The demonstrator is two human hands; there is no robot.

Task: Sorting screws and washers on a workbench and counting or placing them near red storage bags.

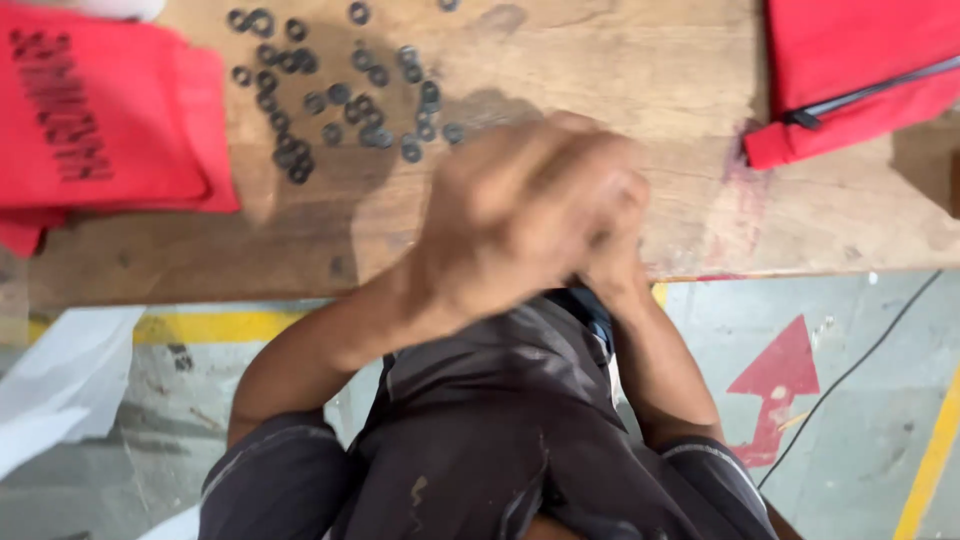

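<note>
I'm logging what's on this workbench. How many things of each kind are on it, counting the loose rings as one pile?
Red fabric pieces: 2, one at the left, one with a zipper at the right
Pile of small black rings: 1, too many and too small to count singly
Total: 3
Both blurred hands are clasped together over the wooden table; anything inside them is hidden.

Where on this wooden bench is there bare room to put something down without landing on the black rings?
Bare wood runs across the wooden bench between the black rings and the red cloth with a zip at the right. A narrower bare strip lies along the near edge below the rings, beside the red printed cloth. It is crowded at upper left, and around the blurred hands.
</note>
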